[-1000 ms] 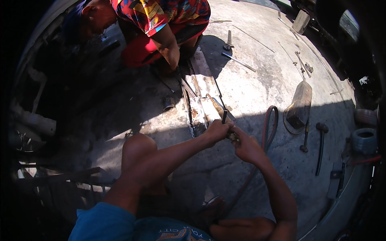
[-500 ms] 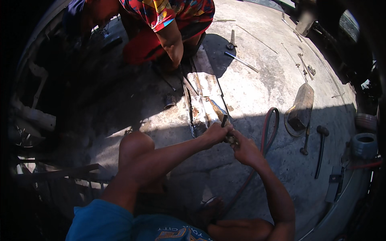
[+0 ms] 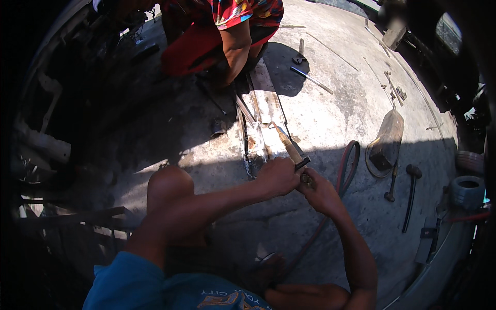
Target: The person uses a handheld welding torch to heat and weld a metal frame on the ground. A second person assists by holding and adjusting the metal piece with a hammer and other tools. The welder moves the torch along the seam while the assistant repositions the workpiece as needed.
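My left hand (image 3: 279, 177) is wrapped around the handle of a brass gas torch (image 3: 291, 149) with a black lever. At the torch's rear end, the fingers of my right hand (image 3: 319, 193) close on the brass valve (image 3: 307, 180). The bent torch tip lies over a long, worn white metal panel (image 3: 268, 98) on the concrete floor. No flame can be made out in the bright sunlight. Across from me, a crouching person in a colourful shirt (image 3: 232, 13) reaches one arm down to the panel's far end; that hand is in dark shadow.
A red and dark hose (image 3: 340, 173) loops beside my right hand. Farther right are a wooden block (image 3: 388, 139), a hammer (image 3: 412, 191) and a grey ring-shaped part (image 3: 467, 190). Beyond the panel lie a metal rod (image 3: 311, 80) and an adjustable wrench (image 3: 299, 56).
The torch has shifted slightly right and turned, so its black lever now points to the right. The other person has moved a little to the right.
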Demonstrator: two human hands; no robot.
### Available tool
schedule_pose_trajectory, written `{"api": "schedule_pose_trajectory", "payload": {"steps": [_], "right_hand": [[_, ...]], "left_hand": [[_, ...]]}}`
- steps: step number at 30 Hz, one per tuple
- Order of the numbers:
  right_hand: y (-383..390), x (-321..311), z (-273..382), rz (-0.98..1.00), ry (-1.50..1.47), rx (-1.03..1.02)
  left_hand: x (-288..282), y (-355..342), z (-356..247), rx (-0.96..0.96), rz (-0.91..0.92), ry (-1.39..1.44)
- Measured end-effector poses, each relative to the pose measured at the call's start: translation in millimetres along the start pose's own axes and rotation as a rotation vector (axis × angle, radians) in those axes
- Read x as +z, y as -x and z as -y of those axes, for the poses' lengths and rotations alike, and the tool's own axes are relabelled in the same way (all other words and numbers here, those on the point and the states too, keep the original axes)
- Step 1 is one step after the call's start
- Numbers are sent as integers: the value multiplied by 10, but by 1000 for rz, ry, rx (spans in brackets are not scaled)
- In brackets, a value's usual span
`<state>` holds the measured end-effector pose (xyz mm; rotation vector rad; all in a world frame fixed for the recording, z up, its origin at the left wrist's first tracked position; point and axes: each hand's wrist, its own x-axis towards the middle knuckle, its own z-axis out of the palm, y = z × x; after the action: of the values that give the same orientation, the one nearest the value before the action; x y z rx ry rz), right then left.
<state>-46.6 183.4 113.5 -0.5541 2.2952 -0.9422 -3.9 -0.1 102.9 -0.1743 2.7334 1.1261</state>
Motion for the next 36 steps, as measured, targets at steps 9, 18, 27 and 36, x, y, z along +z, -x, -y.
{"api": "schedule_pose_trajectory", "payload": {"steps": [9,18,27,36], "right_hand": [[-63,71,-301,-4,-21,-152],[13,54,49,-4,33,-14],[-10,77,98,-22,64,-22],[-21,108,86,8,43,1]], "left_hand": [[-205,809,-388,409,-17,-333],[-250,1074,-352,596,-22,-388],[-268,1166,-321,670,-58,-418],[-288,1248,-279,710,-45,-498]]}}
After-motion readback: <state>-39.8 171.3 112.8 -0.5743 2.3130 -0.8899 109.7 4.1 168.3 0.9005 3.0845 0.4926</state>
